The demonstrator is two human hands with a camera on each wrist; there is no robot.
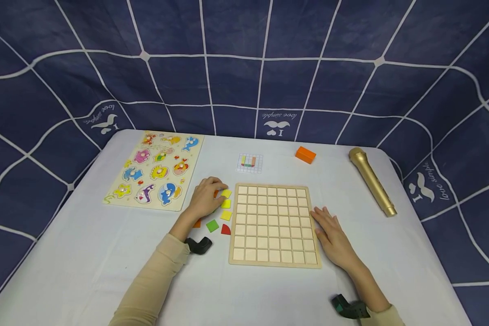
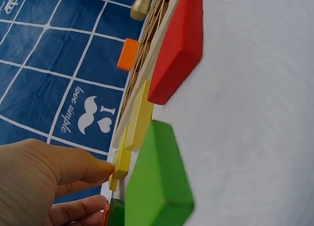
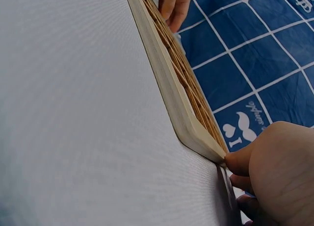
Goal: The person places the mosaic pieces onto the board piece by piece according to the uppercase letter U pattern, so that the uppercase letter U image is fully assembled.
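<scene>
My left hand (image 1: pixel 205 197) is bent over small wooden tiles left of the gridded wooden board (image 1: pixel 274 225). Its thumb and forefinger tips are right at the farthest yellow tile (image 1: pixel 226 193); I cannot tell if they pinch it. An orange tile (image 1: pixel 216 193) shows partly under the fingers. Two more yellow tiles (image 1: pixel 226 209) lie nearer, then a red quarter-round tile (image 1: pixel 226 229) and a green tile (image 1: pixel 213 225). Another orange tile (image 1: pixel 197 223) peeks out by the wrist. My right hand (image 1: pixel 334 237) has extended fingers, its fingertips touching the board's right edge.
A pattern card (image 1: pixel 250 163) lies beyond the board, with an orange block (image 1: pixel 305 155) to its right. A gold microphone (image 1: pixel 372 182) rests at the far right. An animal peg puzzle (image 1: pixel 155 171) occupies the left back. Blue cloth (image 1: pixel 236 81) hangs behind the white table (image 1: pixel 77 262).
</scene>
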